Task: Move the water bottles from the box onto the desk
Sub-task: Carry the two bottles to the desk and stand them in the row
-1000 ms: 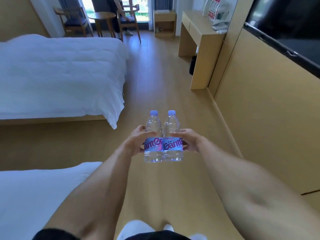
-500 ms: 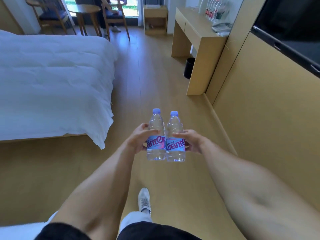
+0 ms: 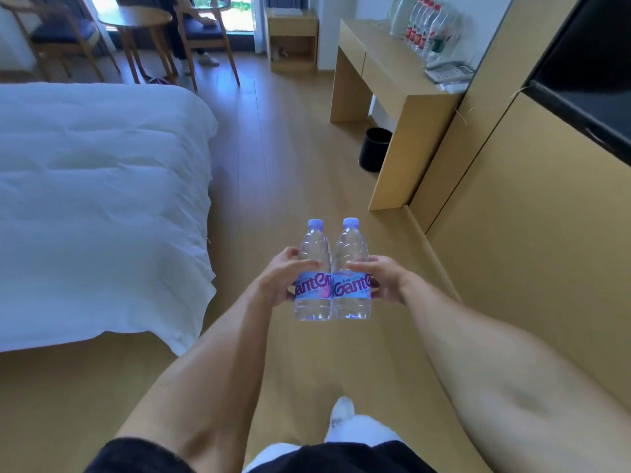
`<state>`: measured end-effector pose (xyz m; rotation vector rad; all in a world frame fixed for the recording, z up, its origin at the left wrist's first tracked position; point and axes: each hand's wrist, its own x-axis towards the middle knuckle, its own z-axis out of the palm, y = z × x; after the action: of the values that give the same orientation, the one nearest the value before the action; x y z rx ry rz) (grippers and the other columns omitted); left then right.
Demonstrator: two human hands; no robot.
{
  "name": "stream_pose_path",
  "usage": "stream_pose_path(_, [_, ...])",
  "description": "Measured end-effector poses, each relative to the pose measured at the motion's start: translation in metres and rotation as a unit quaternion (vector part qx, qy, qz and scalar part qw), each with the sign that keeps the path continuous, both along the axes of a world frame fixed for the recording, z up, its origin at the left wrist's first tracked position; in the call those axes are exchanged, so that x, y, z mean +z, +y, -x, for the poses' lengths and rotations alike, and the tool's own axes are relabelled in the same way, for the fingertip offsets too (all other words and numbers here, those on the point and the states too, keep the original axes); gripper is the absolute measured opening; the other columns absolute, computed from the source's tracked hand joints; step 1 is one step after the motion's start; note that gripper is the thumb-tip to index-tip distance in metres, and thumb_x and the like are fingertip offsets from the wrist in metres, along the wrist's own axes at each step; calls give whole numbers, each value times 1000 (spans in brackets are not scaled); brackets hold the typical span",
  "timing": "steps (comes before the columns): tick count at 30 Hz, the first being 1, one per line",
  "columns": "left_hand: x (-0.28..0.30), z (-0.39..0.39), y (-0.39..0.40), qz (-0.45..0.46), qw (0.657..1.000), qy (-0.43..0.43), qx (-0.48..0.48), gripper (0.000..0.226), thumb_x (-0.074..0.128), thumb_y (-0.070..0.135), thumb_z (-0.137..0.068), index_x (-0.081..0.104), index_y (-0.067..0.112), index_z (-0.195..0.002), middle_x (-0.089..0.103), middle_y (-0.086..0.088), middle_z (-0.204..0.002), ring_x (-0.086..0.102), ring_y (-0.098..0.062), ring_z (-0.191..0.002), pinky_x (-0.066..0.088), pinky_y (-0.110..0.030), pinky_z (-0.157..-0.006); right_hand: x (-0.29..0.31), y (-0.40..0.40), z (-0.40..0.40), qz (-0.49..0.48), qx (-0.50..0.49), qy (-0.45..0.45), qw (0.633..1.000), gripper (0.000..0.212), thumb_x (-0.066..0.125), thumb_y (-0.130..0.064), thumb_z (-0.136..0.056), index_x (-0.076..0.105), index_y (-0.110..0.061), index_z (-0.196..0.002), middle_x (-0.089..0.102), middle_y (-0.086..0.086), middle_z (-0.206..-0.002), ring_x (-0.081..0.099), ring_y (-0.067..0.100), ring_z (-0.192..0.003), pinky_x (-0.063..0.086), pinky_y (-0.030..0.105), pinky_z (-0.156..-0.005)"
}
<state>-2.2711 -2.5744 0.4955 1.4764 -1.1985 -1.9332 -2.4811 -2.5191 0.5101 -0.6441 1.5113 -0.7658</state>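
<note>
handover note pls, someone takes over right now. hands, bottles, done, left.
Left hand: grips the left bottle round its label.
Right hand: grips the right bottle the same way.
Both bottles are upright, side by side and touching, carried over the floor, short of the desk ahead on the right.
Done: this pair is out of the box (the box is not in view). A row of red-labelled bottles already stands at the back of the desk by the phone.
Left: walk to the desk, set both down on its bare near part. Cannot tell how many remain in the box.
</note>
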Motion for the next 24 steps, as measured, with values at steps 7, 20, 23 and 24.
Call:
stream_pose_path(7, [-16,16,-107,0,1000,-20,-1,46,81,23,-82,55,18,-120,71,-17,-108,73,-31,-94,59,-59,-83,-22,-110,19,-5,8,-17,1000,26,76,-21,-87,62,-12,-107,70,6,-84,68,20,-76,57,37,-76])
stream_pose_path(20, [-12,83,-352,-15,999,-18,36,45,79,19,-85,52,17,-122,69,-17,-114,69,-30,-93,58,-58,-86,-25,-374,91,-19,52,-24,998,15,76,-20,-86,65,-17,-97,72,2,-77,69,18,-73,56,33,-68])
stream_pose_path(23, [-10,93,-401,-14,999,-13,42,46,79,20,-85,52,18,-123,68,-16,-114,70,-29,-93,60,-55,-83,-21,-424,101,-18,63,-25,998,18,75,-21,-87,65,-15,-101,72,4,-83,69,19,-76,56,34,-69])
stream_pose_path(24, [-9,95,-415,-13,999,-13,41,48,79,21,-85,52,18,-124,68,-15,-114,70,-28,-94,61,-53,-80,-21,-438,104,-18,63,-25,998,20,75,-21,-87,65,-14,-102,71,5,-86,69,20,-77,55,34,-69])
